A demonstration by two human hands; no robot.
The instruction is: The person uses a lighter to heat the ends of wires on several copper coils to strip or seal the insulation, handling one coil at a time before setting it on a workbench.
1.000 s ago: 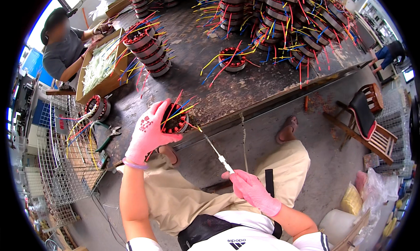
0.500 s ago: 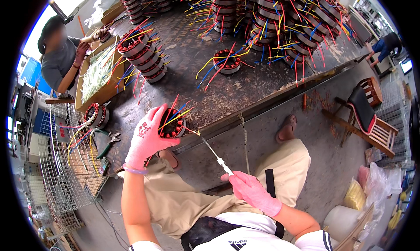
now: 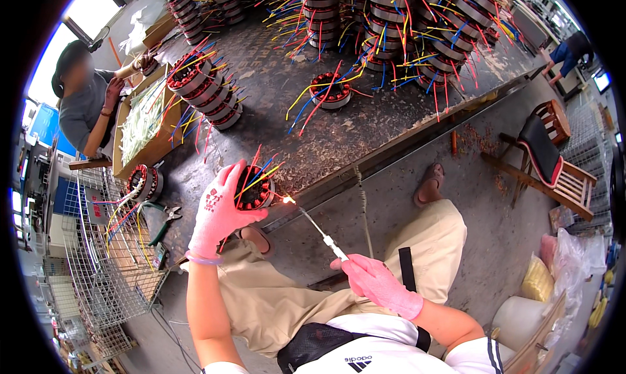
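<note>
- L hand [image 3: 218, 208], in pink glove: fingers & thumb are gripping 1 wound stator [image 3: 264, 196]. This stator is at near edge of the workbench [image 3: 280, 133]; if it also touches the bench, I cannot tell.
- R hand [image 3: 379, 281], also pink glove: fingers are closed around the white handle of 1 slim torch-like tool [image 3: 330, 241], held in front of the bench.
- 1 small bright flame-like glow [image 3: 289, 200] is at tool tip, near the bench's front edge, at the end of 1 lead from the gripped stator.
- 1 single stator [image 3: 334, 103] stands apart, approx. mid-bench, w/ red, blue & yellow leads.
- 1 leaning stator stack [image 3: 207, 93] is on bench's left part; overlap prevents exact count of pcs.
- Several taller stacks [image 3: 319, 13] are on bench's far side, too tangled to count.
- At bench's near-left corner: 1 stator w/ pale bundle [image 3: 154, 183] & 1 pair of cutters [image 3: 171, 214].
- At bench's left edge: 1 open box [image 3: 156, 144] w/ many pale tubes, & 1 co-worker [image 3: 81, 110] beside.
- Right of bench, on floor: 1 chair [image 3: 541, 151].
</note>
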